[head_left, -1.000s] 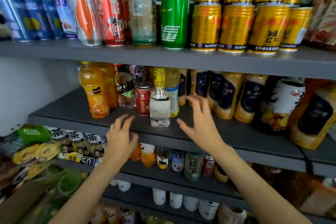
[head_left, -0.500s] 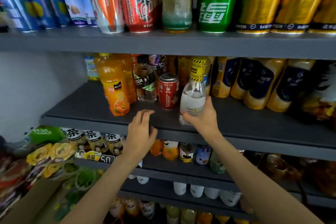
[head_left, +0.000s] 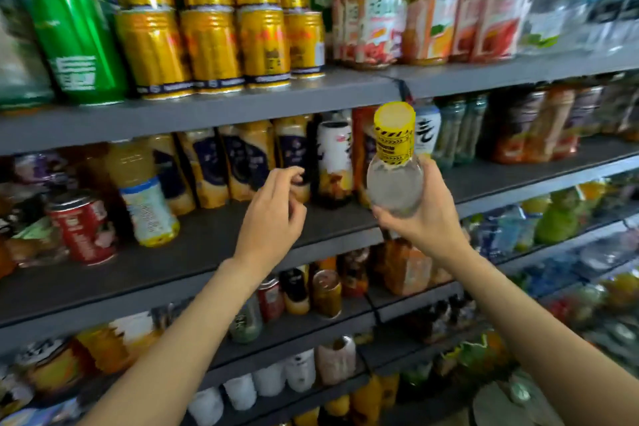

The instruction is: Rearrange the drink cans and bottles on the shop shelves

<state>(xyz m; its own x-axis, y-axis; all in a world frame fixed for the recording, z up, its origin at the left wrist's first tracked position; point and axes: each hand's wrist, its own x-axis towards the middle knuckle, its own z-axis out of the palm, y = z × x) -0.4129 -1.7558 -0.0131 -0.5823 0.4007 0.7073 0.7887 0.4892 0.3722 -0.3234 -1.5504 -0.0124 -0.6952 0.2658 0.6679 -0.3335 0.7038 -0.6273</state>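
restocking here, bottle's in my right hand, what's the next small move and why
Probably carry the bottle rightward and set it down on a bare stretch of the middle shelf. The right hand grips it clear of the shelf, tilted toward the camera, and the left hand holds nothing, so it could steady neighbouring bottles. Which slot it belongs in can't be told.
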